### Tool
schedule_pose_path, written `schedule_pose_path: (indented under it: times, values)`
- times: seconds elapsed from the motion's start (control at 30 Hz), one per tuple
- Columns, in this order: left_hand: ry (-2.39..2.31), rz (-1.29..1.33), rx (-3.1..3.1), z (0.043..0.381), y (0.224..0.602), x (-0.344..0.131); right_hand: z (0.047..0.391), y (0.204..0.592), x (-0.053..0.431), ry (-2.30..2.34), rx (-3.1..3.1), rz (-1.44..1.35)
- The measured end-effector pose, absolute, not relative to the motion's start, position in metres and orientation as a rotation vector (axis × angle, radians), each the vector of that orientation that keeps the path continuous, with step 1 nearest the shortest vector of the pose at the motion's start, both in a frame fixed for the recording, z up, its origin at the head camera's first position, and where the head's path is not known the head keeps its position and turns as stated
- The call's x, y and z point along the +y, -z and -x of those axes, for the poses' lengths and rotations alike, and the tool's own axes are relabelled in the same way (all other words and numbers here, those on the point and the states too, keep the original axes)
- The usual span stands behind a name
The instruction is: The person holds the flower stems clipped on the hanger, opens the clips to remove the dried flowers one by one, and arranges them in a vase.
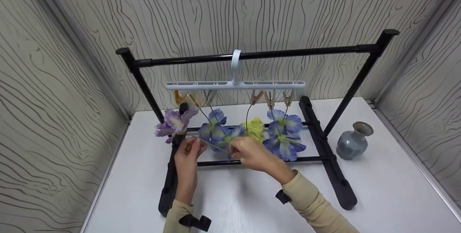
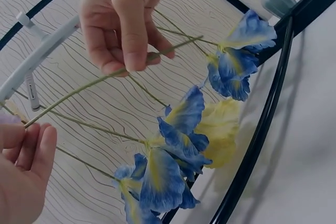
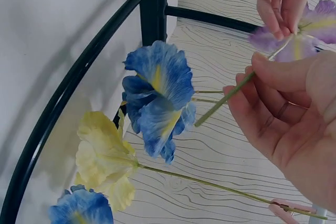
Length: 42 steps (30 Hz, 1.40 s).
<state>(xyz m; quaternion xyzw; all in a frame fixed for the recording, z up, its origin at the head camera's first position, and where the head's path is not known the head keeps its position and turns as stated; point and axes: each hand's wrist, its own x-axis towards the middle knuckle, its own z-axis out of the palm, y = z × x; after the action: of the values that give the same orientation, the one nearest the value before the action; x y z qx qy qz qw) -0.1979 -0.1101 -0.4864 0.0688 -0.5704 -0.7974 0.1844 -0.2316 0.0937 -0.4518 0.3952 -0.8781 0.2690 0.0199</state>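
Note:
A purple artificial iris (image 1: 175,123) is held across the front of the rack, its bloom at the left and its green stem (image 2: 73,95) running to the right. My left hand (image 1: 188,155) pinches the stem close to the bloom. Thumb and fingers of my right hand (image 3: 294,103) pinch the same stem nearer its cut end. Just behind the hands, blue irises (image 1: 284,146) and a yellow iris (image 1: 254,128) dangle heads-down from clips (image 1: 256,97) on a pale blue hanger (image 1: 201,85). An orange clip (image 1: 178,98) is at the hanger's left end.
The hanger hooks over the top bar of a black rack (image 1: 299,52), whose feet stand on a white table (image 1: 230,204). A grey-blue vase (image 1: 353,143) stands upright to the right of the rack. Wood-grain patterned panels (image 1: 216,13) enclose the table behind and at both sides.

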Motion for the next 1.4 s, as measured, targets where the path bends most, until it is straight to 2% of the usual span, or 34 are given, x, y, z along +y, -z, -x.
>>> schedule_pose_path:
  times: [0.37,0.63,0.83,1.13,1.4]
  values:
    - [2.266,-0.061,-1.66,0.199,0.488,-0.111,0.229,0.447,0.113,-0.937,-2.592,-1.202]
    - [2.228,-0.138,-1.729,0.203,0.493,-0.115,0.226,0.431,0.13,-1.17,-2.459,-1.126]
    - [2.186,-0.222,-1.758,0.207,0.493,-0.116,0.223,0.418,0.153,-1.385,-2.417,-0.998]
    - [2.163,-0.253,-1.786,0.213,0.493,-0.119,0.222,0.405,0.195,-1.662,-2.26,-0.625]
    - [2.154,-0.251,-1.79,0.212,0.493,-0.122,0.226,0.406,0.244,-1.79,-1.999,-0.556]
